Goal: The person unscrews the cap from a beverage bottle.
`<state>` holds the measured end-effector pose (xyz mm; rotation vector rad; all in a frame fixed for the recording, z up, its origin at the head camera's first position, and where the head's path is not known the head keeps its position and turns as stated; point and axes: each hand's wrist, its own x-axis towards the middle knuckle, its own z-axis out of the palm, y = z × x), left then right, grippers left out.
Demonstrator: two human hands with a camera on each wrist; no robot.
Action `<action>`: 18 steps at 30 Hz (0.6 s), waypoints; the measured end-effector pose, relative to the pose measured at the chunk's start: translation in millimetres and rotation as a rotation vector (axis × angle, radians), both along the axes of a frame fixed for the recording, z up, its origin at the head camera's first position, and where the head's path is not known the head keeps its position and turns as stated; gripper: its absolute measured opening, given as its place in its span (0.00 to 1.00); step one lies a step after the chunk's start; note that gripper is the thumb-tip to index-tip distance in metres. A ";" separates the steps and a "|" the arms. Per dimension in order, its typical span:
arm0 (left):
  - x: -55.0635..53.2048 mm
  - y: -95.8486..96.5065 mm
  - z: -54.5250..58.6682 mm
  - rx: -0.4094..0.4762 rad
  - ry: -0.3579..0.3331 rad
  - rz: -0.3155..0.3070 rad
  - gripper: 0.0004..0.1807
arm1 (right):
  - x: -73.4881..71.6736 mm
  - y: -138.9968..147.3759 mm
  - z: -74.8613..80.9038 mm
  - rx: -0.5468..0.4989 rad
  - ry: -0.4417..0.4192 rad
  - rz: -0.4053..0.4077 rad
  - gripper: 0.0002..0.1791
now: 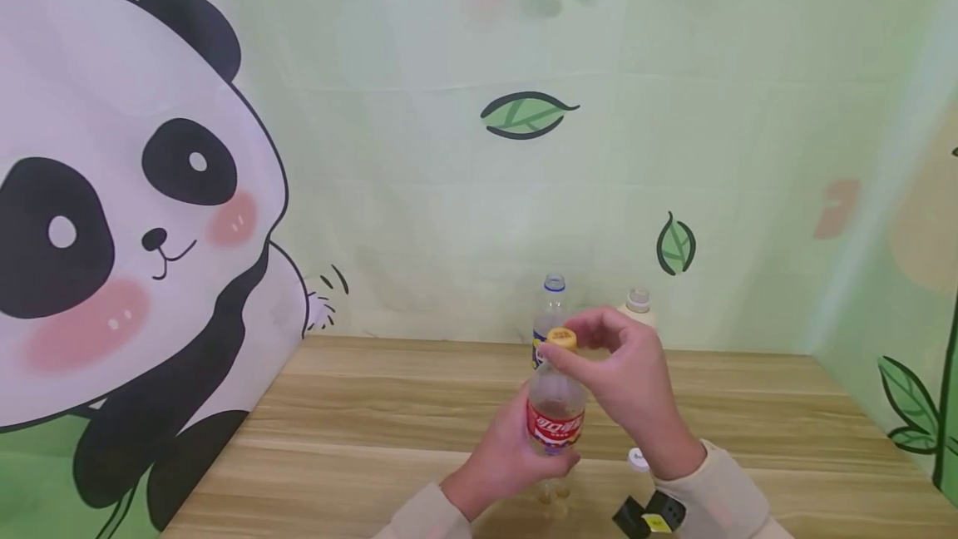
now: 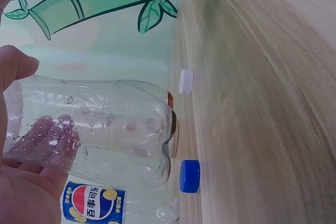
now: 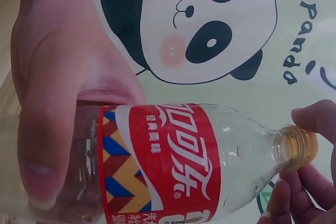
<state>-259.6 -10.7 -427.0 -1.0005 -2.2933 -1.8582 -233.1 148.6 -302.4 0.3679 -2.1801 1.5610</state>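
Observation:
My left hand (image 1: pixel 501 452) grips a clear plastic soda bottle (image 1: pixel 555 422) with a red label around its lower body. The bottle stands nearly upright above the table. In the right wrist view, the left thumb (image 3: pixel 42 177) lies across the bottle below the label. My right hand (image 1: pixel 629 368) pinches the orange-yellow bottle cap (image 1: pixel 561 338) between thumb and fingers, and the cap sits on the bottle's neck. Droplets cling inside the clear wall in the left wrist view, and a little brown liquid shows at the base (image 2: pixel 171 111).
Behind the hands stand an uncapped bottle (image 1: pixel 555 299) with a blue label and an uncapped cream bottle (image 1: pixel 639 302). A white cap (image 1: pixel 638 459) and a blue cap (image 2: pixel 189 176) lie on the wooden table (image 1: pixel 359 406). A black object (image 1: pixel 632 517) shows by the right sleeve. Panda-printed cloth surrounds the table.

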 end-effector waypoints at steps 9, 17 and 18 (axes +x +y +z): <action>-0.3 0.4 0.5 0.010 -0.020 0.001 0.43 | -1.7 3.1 -1.8 -0.007 0.004 0.086 0.13; -0.2 0.2 1.2 0.015 -0.020 -0.008 0.44 | -4.1 7.8 -3.0 -0.042 -0.025 0.229 0.14; -0.4 0.0 1.1 0.017 -0.024 -0.011 0.44 | -4.6 8.3 -3.2 -0.035 -0.023 0.244 0.14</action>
